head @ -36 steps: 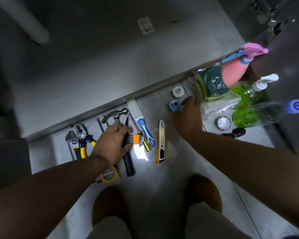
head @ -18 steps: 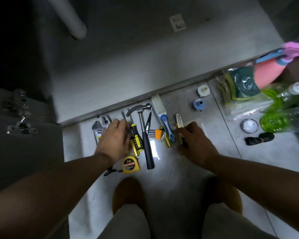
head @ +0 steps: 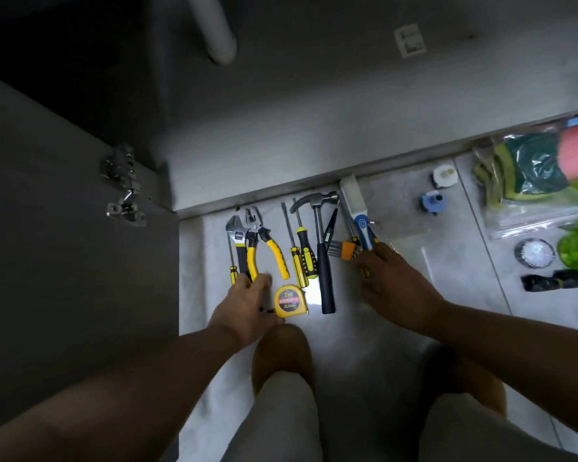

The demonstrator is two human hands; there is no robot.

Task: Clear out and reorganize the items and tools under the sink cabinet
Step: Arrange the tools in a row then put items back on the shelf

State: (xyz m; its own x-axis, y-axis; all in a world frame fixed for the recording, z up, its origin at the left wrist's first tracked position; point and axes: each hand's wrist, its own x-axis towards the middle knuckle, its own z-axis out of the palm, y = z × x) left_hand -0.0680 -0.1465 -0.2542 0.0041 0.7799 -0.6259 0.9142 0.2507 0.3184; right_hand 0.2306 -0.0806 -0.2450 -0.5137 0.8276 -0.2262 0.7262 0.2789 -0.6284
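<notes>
The pale tiled floor (head: 447, 261) carries a row of tools side by side: wrench (head: 236, 235), pliers (head: 264, 248), two screwdrivers (head: 306, 258), hammer (head: 321, 248) and brush (head: 356, 208), with a yellow tape measure (head: 289, 301) near their handles, and to the right a blue fitting (head: 432, 201), a white cap (head: 444, 176) and a plastic bag (head: 528, 181).

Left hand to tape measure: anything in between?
Nothing solid visible. The left hand lies right beside the tape measure, on its left. Only what looks like the tape's thin black strap shows in the gap. The pliers handles end by the fingers, above that line.
</notes>
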